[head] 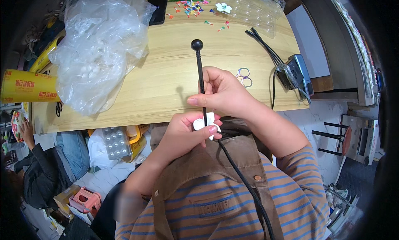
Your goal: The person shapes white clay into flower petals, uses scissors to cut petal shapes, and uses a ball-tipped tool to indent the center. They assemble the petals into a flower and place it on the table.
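My left hand (pixel 184 135) holds a small white clay-like flower (pixel 210 117) with rounded petals, its thumb resting on them, just off the table's front edge. My right hand (pixel 223 91) grips a slender black modelling tool (pixel 199 68) with a ball at its top. The tool stands nearly upright, and its lower tip meets the flower's middle; the exact contact is hidden by my left thumb. On the wooden table (pixel 168 74), small scissors with iridescent handles (pixel 244 77) lie right of my right hand.
Left stand a plastic bag of white pieces (pixel 96 56) and a yellow film roll (pixel 29 86). Toward the back are a phone (pixel 158 9), colourful stamens (pixel 193 8) and a clear tray (pixel 249 15) bearing a white flower (pixel 223 8). A cabled device (pixel 296 74) sits right. Another person (pixel 43 174) is at left.
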A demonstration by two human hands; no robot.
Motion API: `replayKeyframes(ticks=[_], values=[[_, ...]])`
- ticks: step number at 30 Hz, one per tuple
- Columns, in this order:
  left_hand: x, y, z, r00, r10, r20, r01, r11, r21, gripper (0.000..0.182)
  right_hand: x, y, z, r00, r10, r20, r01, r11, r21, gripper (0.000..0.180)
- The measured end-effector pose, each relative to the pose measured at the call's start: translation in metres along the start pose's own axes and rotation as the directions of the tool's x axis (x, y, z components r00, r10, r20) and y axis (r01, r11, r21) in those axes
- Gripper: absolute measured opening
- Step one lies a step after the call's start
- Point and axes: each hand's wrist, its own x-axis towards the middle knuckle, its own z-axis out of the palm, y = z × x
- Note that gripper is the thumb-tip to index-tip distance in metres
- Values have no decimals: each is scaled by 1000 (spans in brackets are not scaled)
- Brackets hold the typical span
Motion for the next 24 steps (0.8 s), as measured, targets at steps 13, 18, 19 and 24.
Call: replayKeyframes(ticks=[13, 18, 19, 24], values=[[14, -19, -18, 991, 109, 82, -80, 951, -298, 57, -9, -6, -9, 983, 175, -58, -158, 962, 224, 16], [10, -16, -19, 995, 73, 65, -53, 964, -259, 56, -8, 5, -5, 992, 85, -91, -86, 996, -8, 17], [9, -17, -21, 996, 68, 60, -48, 957, -286, 55, -9, 5, -6, 994, 71, -82, -74, 997, -38, 17], [6, -16, -21, 998, 65, 17, -57, 951, -305, 52, -7, -2, -12, 993, 111, 40, -110, 993, -38, 16]])
